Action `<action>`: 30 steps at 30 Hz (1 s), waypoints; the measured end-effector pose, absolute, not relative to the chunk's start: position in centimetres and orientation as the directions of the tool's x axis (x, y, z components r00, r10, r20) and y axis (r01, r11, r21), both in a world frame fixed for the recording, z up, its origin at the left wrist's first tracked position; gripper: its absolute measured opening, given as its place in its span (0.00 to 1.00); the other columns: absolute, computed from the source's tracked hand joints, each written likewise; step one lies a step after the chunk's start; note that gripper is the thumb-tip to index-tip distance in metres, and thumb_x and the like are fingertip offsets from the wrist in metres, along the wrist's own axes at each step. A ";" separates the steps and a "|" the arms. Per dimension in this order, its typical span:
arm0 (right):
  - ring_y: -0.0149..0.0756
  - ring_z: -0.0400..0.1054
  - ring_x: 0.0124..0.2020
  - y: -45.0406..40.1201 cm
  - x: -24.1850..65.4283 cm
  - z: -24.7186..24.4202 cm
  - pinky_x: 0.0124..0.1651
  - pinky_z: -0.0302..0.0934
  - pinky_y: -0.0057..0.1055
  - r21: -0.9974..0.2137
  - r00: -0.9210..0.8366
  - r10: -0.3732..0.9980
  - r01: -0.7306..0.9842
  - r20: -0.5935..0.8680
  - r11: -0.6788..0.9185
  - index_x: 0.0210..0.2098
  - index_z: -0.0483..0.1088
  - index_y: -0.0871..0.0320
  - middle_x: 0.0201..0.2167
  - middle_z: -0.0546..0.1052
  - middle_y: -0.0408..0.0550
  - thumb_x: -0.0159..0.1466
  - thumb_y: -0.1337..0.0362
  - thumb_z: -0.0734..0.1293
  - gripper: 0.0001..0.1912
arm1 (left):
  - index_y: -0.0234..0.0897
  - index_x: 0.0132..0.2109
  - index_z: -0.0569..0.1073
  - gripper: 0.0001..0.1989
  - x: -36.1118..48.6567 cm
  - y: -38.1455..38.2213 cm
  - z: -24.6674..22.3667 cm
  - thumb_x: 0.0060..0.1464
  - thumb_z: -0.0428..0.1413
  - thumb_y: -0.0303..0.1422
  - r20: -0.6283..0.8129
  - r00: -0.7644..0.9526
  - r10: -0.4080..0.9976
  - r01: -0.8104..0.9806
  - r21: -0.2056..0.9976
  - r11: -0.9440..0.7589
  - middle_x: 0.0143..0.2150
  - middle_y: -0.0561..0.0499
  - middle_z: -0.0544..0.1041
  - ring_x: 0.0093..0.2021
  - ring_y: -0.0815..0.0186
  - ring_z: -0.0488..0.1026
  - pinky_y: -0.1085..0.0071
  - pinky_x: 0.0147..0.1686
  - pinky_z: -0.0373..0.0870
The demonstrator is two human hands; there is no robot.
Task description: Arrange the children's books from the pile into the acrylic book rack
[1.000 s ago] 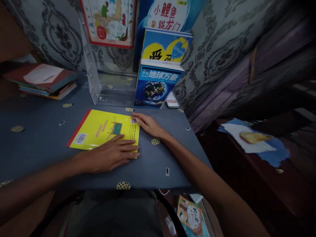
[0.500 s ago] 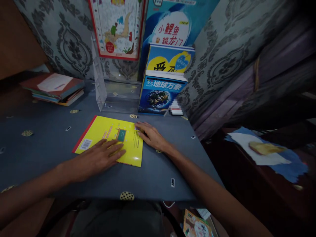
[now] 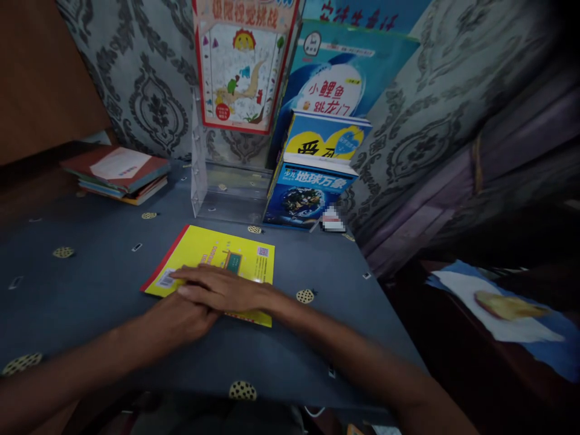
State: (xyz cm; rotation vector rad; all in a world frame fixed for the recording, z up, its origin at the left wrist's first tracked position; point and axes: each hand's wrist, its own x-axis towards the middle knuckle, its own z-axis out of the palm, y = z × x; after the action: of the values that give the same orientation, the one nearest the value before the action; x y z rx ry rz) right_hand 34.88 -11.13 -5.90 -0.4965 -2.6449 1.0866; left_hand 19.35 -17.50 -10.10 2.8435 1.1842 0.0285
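Note:
A yellow book [image 3: 199, 246] with a red spine lies closed and flat on the dark blue patterned cloth, its barcode side up. A small chalkboard picture, pink lettering and a QR code show on its cover. Over the book's near part stretches my right hand [image 3: 224, 289], palm down, fingers extended to the left near the barcode. It crosses on top of my left hand [image 3: 181, 317], which rests at the near edge of the book. The fingers of my left hand are mostly hidden beneath the right one.
Behind the book stands a clear acrylic rack [image 3: 233, 211] holding several upright books, among them a blue earth book [image 3: 308, 196]. A stack of books [image 3: 120, 172] lies at the back left. To the right, blue cloth and white paper [image 3: 493, 308] lie on a lower dark surface.
My right hand has slid left from the book's right edge and now lies over my left hand. The camera view has tilted up, showing more of the rack.

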 end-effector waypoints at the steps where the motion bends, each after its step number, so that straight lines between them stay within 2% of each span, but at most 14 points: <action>1: 0.36 0.62 0.67 -10.5 34.1 -6.0 0.71 0.52 0.37 -0.707 -0.914 0.400 0.236 0.072 0.666 0.67 0.62 0.55 0.66 0.69 0.47 0.77 0.55 0.54 0.24 | 0.34 0.59 0.74 0.24 19.1 -17.5 -9.8 0.61 0.43 0.20 -0.004 0.725 0.688 0.688 0.036 -0.725 0.53 0.37 0.80 0.53 0.50 0.78 0.51 0.56 0.71; 4: 0.39 0.56 0.71 -8.0 33.2 -7.2 0.73 0.47 0.39 -0.637 -0.885 0.464 0.334 0.042 0.695 0.68 0.61 0.60 0.69 0.65 0.51 0.76 0.54 0.55 0.26 | 0.33 0.64 0.68 0.24 18.5 -17.5 -8.9 0.63 0.44 0.21 -0.015 0.781 0.624 0.622 -0.072 -0.780 0.58 0.36 0.77 0.57 0.48 0.75 0.51 0.55 0.71; 7: 0.41 0.49 0.74 -5.7 34.9 -8.9 0.75 0.38 0.44 -0.566 -0.854 0.515 0.390 0.073 0.727 0.68 0.60 0.61 0.71 0.61 0.54 0.75 0.51 0.56 0.29 | 0.35 0.66 0.64 0.26 17.9 -17.4 -8.8 0.62 0.45 0.21 0.011 0.789 0.614 0.611 -0.114 -0.783 0.62 0.37 0.74 0.64 0.49 0.70 0.54 0.59 0.68; 9: 0.45 0.50 0.73 -4.8 37.4 -9.5 0.75 0.38 0.50 -0.594 -0.813 0.574 0.416 0.095 0.688 0.67 0.62 0.62 0.69 0.63 0.57 0.74 0.47 0.55 0.32 | 0.36 0.65 0.64 0.27 17.5 -17.3 -8.9 0.61 0.45 0.19 0.029 0.782 0.623 0.622 -0.101 -0.776 0.63 0.38 0.74 0.65 0.53 0.69 0.57 0.59 0.67; 10: 0.47 0.53 0.72 -4.5 38.9 -9.5 0.74 0.40 0.51 -0.637 -0.784 0.613 0.423 0.100 0.645 0.66 0.65 0.62 0.68 0.66 0.57 0.73 0.44 0.54 0.34 | 0.37 0.65 0.64 0.27 17.2 -17.1 -8.9 0.60 0.45 0.18 0.041 0.768 0.639 0.640 -0.077 -0.765 0.62 0.38 0.74 0.64 0.55 0.70 0.59 0.58 0.68; 12: 0.49 0.62 0.67 -4.5 42.1 -9.3 0.71 0.50 0.53 -0.766 -0.720 0.691 0.413 0.056 0.493 0.60 0.72 0.59 0.64 0.72 0.55 0.71 0.37 0.51 0.38 | 0.40 0.62 0.66 0.26 16.5 -16.4 -8.6 0.60 0.44 0.19 0.081 0.727 0.682 0.683 0.015 -0.730 0.58 0.41 0.78 0.57 0.58 0.76 0.63 0.52 0.72; 14: 0.51 0.69 0.61 -5.0 45.1 -9.0 0.67 0.56 0.53 -0.879 -0.649 0.761 0.372 -0.017 0.298 0.51 0.79 0.58 0.56 0.78 0.54 0.68 0.33 0.50 0.41 | 0.42 0.58 0.68 0.21 15.9 -15.4 -7.8 0.62 0.44 0.23 0.151 0.662 0.734 0.718 0.155 -0.679 0.51 0.46 0.81 0.46 0.61 0.80 0.68 0.42 0.74; 16: 0.49 0.74 0.55 -5.7 47.3 -9.0 0.65 0.60 0.50 -0.951 -0.588 0.808 0.272 -0.040 0.150 0.46 0.81 0.58 0.49 0.82 0.54 0.68 0.32 0.51 0.41 | 0.41 0.51 0.71 0.14 15.4 -14.1 -6.6 0.66 0.43 0.29 0.227 0.583 0.780 0.721 0.297 -0.626 0.41 0.50 0.81 0.36 0.65 0.78 0.72 0.34 0.71; 18: 0.47 0.77 0.50 -6.4 48.5 -9.3 0.61 0.64 0.47 -0.988 -0.532 0.846 0.141 -0.024 0.060 0.45 0.81 0.57 0.45 0.83 0.53 0.66 0.32 0.55 0.39 | 0.39 0.44 0.72 0.14 15.3 -13.0 -5.3 0.68 0.42 0.36 0.284 0.501 0.818 0.709 0.407 -0.576 0.32 0.54 0.77 0.29 0.68 0.74 0.74 0.30 0.66; 20: 0.44 0.78 0.45 -6.7 48.7 -9.7 0.55 0.68 0.42 -0.999 -0.480 0.877 0.039 -0.002 0.019 0.45 0.80 0.55 0.43 0.84 0.50 0.61 0.35 0.66 0.31 | 0.38 0.39 0.71 0.17 15.4 -12.2 -4.0 0.68 0.43 0.40 0.318 0.433 0.844 0.698 0.474 -0.537 0.29 0.55 0.73 0.26 0.69 0.71 0.75 0.28 0.63; 23: 0.37 0.78 0.40 -6.7 48.0 -9.9 0.47 0.70 0.33 -0.995 -0.404 0.914 -0.100 0.033 -0.009 0.42 0.80 0.53 0.40 0.84 0.45 0.51 0.49 0.80 0.23 | 0.37 0.37 0.72 0.18 15.8 -11.9 -2.3 0.67 0.44 0.43 0.332 0.387 0.860 0.681 0.526 -0.509 0.27 0.56 0.71 0.26 0.70 0.68 0.75 0.27 0.61; 27: 0.30 0.75 0.33 -6.9 46.8 -9.1 0.37 0.71 0.25 -0.946 -0.270 0.959 -0.324 0.081 -0.012 0.37 0.81 0.52 0.36 0.84 0.42 0.46 0.56 0.83 0.20 | 0.38 0.35 0.73 0.16 16.4 -12.3 -0.4 0.63 0.48 0.43 0.352 0.326 0.878 0.597 0.643 -0.480 0.27 0.55 0.72 0.26 0.69 0.68 0.75 0.26 0.64; 30: 0.28 0.73 0.29 -7.6 46.0 -8.5 0.31 0.71 0.24 -0.919 -0.272 0.958 -0.393 0.094 -0.021 0.35 0.80 0.51 0.34 0.83 0.41 0.45 0.57 0.83 0.19 | 0.38 0.33 0.72 0.15 17.1 -12.5 0.1 0.59 0.54 0.44 0.307 0.219 0.926 0.425 0.825 -0.374 0.28 0.54 0.74 0.28 0.68 0.71 0.75 0.26 0.68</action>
State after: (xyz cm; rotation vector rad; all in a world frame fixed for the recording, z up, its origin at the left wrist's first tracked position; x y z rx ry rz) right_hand 46.01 -7.64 -8.46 -0.7257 -1.1163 1.5508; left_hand 17.15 -12.52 0.12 1.9043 1.2444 1.0924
